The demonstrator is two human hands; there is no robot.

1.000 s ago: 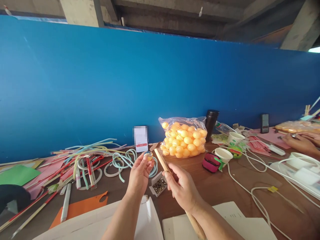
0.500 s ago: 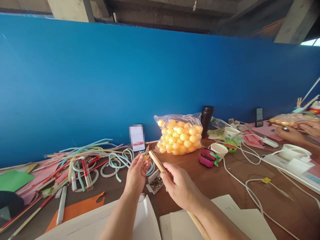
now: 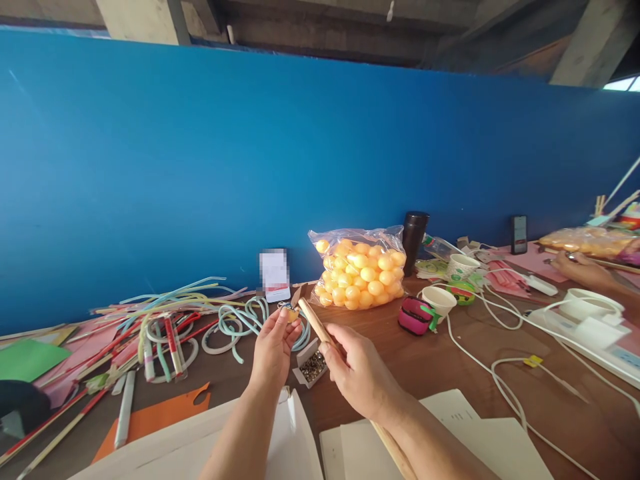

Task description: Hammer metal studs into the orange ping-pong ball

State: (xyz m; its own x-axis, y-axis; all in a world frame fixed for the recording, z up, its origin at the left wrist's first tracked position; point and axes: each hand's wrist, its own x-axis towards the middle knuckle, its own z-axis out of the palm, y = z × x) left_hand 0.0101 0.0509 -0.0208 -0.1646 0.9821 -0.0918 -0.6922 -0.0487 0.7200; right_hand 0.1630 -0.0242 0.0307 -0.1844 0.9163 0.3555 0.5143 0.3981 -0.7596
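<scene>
My left hand pinches a small yellowish piece with something shiny on its top, too small to name. A wooden stick is gripped in my right hand; its upper end stands close to the yellowish piece, and its lower part runs back under my forearm. Whether stick and piece touch is unclear. Just below the hands lies a small open box of little metal parts. Behind them a clear bag holds several orange balls.
Tangled tubes and sticks lie left. A phone leans on the blue partition. Rightward are a black bottle, a pink case, paper cups, cables and a power strip. Another person's hand is far right.
The wooden stick and my hands have barely moved. At the far right, the other person's hands have shifted, and a purple-pink thing now shows there.
</scene>
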